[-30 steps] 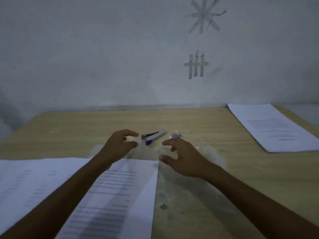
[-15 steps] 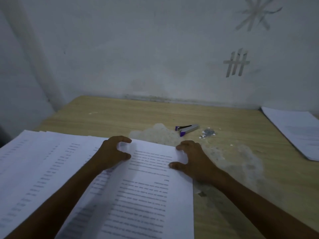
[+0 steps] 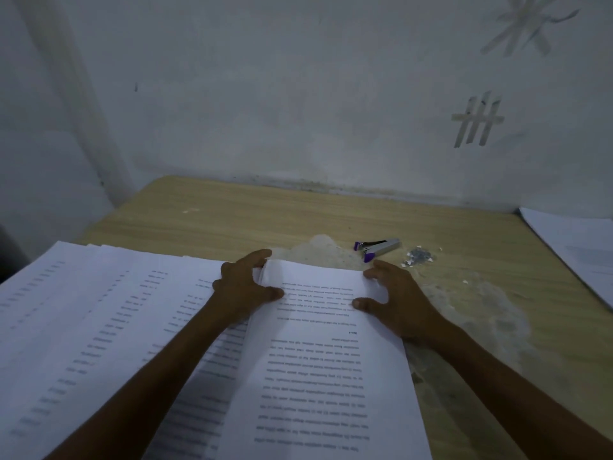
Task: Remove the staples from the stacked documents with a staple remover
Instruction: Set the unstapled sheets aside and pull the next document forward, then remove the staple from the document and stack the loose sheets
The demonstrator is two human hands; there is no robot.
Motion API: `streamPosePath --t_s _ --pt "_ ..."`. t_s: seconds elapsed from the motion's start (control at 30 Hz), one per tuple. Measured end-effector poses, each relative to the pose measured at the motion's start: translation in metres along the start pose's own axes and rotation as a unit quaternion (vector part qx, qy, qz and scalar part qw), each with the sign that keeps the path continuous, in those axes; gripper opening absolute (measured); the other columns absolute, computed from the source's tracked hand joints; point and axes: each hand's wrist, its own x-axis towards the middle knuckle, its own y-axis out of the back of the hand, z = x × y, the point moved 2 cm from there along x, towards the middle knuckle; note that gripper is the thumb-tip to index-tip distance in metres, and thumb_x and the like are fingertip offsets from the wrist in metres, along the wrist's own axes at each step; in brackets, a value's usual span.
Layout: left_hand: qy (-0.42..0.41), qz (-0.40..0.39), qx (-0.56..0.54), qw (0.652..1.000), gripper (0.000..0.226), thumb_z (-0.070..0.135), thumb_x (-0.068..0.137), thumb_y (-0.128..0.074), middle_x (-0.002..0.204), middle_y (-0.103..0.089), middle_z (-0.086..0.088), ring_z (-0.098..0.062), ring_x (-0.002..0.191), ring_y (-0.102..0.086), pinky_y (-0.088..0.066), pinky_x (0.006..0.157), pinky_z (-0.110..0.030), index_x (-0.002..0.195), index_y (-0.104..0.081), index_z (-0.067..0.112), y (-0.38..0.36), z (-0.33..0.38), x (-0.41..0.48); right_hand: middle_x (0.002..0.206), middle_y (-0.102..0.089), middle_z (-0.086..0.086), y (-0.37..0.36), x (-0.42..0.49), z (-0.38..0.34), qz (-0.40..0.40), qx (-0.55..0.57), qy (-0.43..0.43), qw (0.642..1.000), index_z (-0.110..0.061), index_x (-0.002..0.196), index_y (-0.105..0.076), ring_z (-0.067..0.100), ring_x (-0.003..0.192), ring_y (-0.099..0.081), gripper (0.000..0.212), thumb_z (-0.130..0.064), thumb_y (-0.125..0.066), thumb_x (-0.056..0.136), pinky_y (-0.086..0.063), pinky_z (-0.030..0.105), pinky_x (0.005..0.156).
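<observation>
While my left hand (image 3: pixel 245 288) pinches one far corner of the white printed document (image 3: pixel 318 360), my right hand (image 3: pixel 398 300) grips the other, the purple-and-silver staple remover (image 3: pixel 378 249) lying just beyond

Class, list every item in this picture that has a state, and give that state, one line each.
document: on table, printed side up
left hand: grips its far left corner
right hand: holds its far right corner
staple remover: lying on table, untouched
loose staples: heaped beside staple remover
left stack: fanned out
</observation>
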Motion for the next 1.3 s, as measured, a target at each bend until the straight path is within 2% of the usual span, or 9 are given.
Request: streamPosePath --t_s 0.13,0.33,0.43,0.57,0.7,0.8,0.93,1.17,1.3 --pt "-0.009 0.050 -0.128 0.990 0.069 0.006 0.075 -0.075 0.112 -0.055 0.001 -0.018 0.104 -0.052 -0.044 0.078 -0.023 0.135 -0.043 0.019 -0.003 0.008 -0.002 0.154 -0.028 0.002 -0.001 -0.001 0.001 0.016 -0.004 0.010 1.000 -0.016 0.136 -0.047 0.017 0.141 -0.022 0.066 -0.045 -0.069 0.081 -0.017 0.023 0.107" --pt "0.027 0.063 -0.269 0.961 0.053 -0.005 0.081 -0.065 0.103 -0.062 -0.004 -0.017 0.089 -0.062 -0.053 0.071 -0.025 0.129 -0.050 0.013 0.000 0.012 0.000 0.155 -0.027 0.002 -0.005 -0.006 0.003 0.048 0.005 0.009 0.999 -0.017 0.137 -0.047 0.016 0.143 -0.019 0.066 -0.046 -0.068 0.081 -0.012 0.029 0.113" --pt "0.049 0.041 -0.348 0.935 0.044 -0.008 0.083 -0.061 0.110 -0.065 -0.009 -0.022 0.094 -0.065 -0.055 0.079 -0.035 0.124 -0.055 0.008 0.001 0.014 0.000 0.154 -0.030 0.002 -0.003 -0.010 -0.002 0.088 0.021 0.006 0.996 -0.015 0.139 -0.044 0.016 0.142 -0.021 0.069 -0.045 -0.069 0.081 -0.012 0.027 0.112" --pt "0.048 0.024 -0.445 0.894 0.039 -0.011 0.086 -0.054 0.106 -0.068 -0.007 -0.022 0.090 -0.067 -0.056 0.076 -0.035 0.120 -0.058 0.007 0.007 0.024 0.001 0.144 -0.044 0.006 0.005 -0.020 -0.011 0.183 0.139 -0.023 0.973 -0.014 0.139 -0.041 0.016 0.121 -0.045 0.076 -0.037 -0.076 0.077 -0.036 0.030 0.097" --pt "0.005 -0.001 -0.507 0.862 0.036 -0.013 0.087 -0.050 0.100 -0.069 -0.005 -0.018 0.085 -0.068 -0.058 0.070 -0.028 0.114 -0.060 0.007 0.019 0.046 -0.001 0.138 -0.052 0.000 0.014 -0.029 -0.011 0.183 0.346 -0.104 0.915 -0.021 0.142 -0.038 0.020 0.117 -0.056 0.091 -0.042 -0.077 0.063 -0.052 0.038 0.090" --pt "-0.028 0.003 -0.543 0.840 0.036 -0.013 0.086 -0.050 0.105 -0.068 -0.008 -0.020 0.088 -0.068 -0.059 0.073 -0.028 0.118 -0.058 0.004 0.028 0.065 -0.002 0.114 -0.069 0.003 0.026 -0.038 -0.014 0.123 0.484 -0.130 0.857 -0.015 0.125 -0.058 0.024 0.096 -0.069 0.066 -0.036 -0.075 0.064 -0.056 0.041 0.080" --pt "-0.074 -0.004 -0.573 0.816 0.040 -0.005 0.084 -0.055 0.114 -0.066 -0.012 -0.021 0.095 -0.066 -0.058 0.078 -0.030 0.123 -0.056 0.003 0.040 0.089 -0.005 0.099 -0.074 0.005 0.044 -0.049 -0.023 0.098 0.517 -0.106 0.844 -0.009 0.107 -0.067 0.026 0.087 -0.071 0.035 -0.023 -0.069 0.074 -0.056 0.036 0.070" --pt "-0.086 -0.097 -0.457 0.880 0.043 0.026 0.072 -0.065 0.109 -0.071 -0.005 -0.024 0.093 -0.068 -0.058 0.071 -0.029 0.113 -0.065 0.013 0.041 0.117 -0.024 0.077 -0.072 -0.019 0.109 -0.058 -0.047 0.274 0.447 0.023 0.851 -0.022 0.092 -0.066 0.004 0.069 -0.069 0.013 -0.018 -0.069 0.080 -0.053 0.017 0.054" --pt "-0.146 -0.025 -0.433 0.889 0.039 0.023 0.070 -0.068 0.103 -0.073 -0.007 -0.027 0.092 -0.069 -0.058 0.078 -0.036 0.106 -0.068 0.009 0.036 0.143 -0.041 0.074 -0.068 -0.030 0.139 -0.067 -0.070 0.335 0.382 0.114 0.854 -0.030 0.086 -0.064 -0.003 0.072 -0.068 0.015 -0.017 -0.069 0.080 -0.051 0.011 0.056"
